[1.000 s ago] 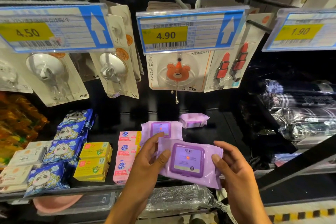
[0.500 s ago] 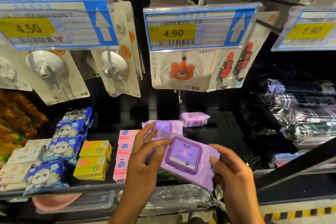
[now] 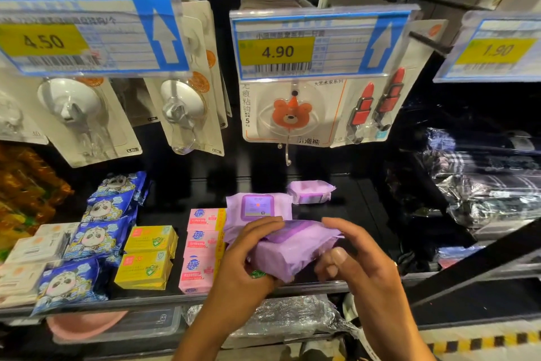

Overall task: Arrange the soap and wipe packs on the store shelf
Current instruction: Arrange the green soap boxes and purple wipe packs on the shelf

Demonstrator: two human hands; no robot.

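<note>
The left hand (image 3: 243, 267) grips a purple wipe pack (image 3: 292, 252) at its left end, fingers curled over the top and thumb underneath. The pack is tilted, its lid facing up and away, and it is held just above the near edge of the shelf (image 3: 117, 302). The right hand (image 3: 360, 270) is cupped at the pack's right end, fingers arched over it and thumb on its near side; I cannot tell whether it really pinches the wrapper.

Just beyond the held pack, a second purple pack (image 3: 257, 208) lies flat on the shelf, lid up. A smaller purple pack (image 3: 311, 192) sits farther back and to the right. To the left stand a column of pink soap bars (image 3: 202, 249), then yellow soap boxes (image 3: 149, 255), then blue panda packs (image 3: 99, 231). Above hang carded hooks (image 3: 289, 117) behind a 4.90 price tag (image 3: 316, 44).
</note>
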